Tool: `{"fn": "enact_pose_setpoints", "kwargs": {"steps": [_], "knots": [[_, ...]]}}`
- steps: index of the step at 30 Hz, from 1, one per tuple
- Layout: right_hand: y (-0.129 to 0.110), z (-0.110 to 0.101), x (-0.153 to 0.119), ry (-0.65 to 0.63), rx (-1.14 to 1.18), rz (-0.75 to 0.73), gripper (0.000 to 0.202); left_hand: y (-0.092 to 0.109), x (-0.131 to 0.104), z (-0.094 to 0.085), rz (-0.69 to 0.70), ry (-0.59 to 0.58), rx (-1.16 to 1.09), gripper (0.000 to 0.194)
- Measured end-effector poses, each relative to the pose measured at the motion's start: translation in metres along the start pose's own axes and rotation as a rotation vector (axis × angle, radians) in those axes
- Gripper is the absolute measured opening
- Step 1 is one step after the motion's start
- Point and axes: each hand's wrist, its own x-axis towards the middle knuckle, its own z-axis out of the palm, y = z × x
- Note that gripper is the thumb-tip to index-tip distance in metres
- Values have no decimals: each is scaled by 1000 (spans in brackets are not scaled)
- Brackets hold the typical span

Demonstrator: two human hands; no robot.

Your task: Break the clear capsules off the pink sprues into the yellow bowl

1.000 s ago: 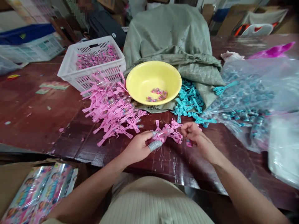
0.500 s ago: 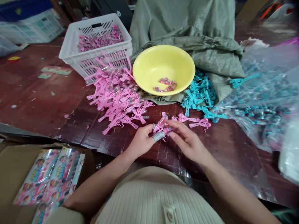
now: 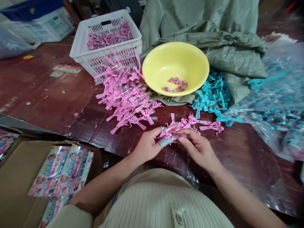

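Since the earliest frame, the bare right hand (image 3: 200, 148) has come in from the right and now meets the bare left hand (image 3: 147, 145) near the table's near edge; two loose pink plastic clips (image 3: 212, 126) now lie beyond it on the right. Between thumb and finger, both wrapped in silver-grey tape (image 3: 165, 142), the left hand grips a pink plastic clip with a rounded transparent capsule (image 3: 173, 128). The right hand's grip is narrow, its fingertips closed around a small clear tube (image 3: 182, 135) just beside that clip; whether the two are joined, I cannot tell.

Farther left, a heap of pink plastic clips (image 3: 133, 101) spreads against a white slotted plastic basket (image 3: 106, 49) filled with pink-and-clear pieces. Right of the heap, a round yellow plastic basin (image 3: 159, 69) holds a few small pink-and-clear tubes (image 3: 178, 83). Turquoise plastic clips (image 3: 215, 93) lie right of the basin, before a grey-green woven sack (image 3: 199, 19). At far right is a clear plastic bag (image 3: 273, 98) with turquoise pieces. Near left, an open brown cardboard carton (image 3: 16, 177) holds glossy printed packets (image 3: 61, 171).
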Motion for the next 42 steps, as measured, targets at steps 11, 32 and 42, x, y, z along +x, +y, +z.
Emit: {"fn": "enact_pose_setpoints", "kwargs": {"steps": [11, 32, 42], "knots": [[-14, -31, 8, -127, -346, -226, 43, 5, 7, -13, 37, -222, 338, 15], [-25, -14, 54, -201, -220, -120, 36, 33, 25, -62, 89, -26, 459, 20], [-44, -53, 163, 45, -608, -212, 39, 46, 89, -169, 86, 530, 976, 29]]}}
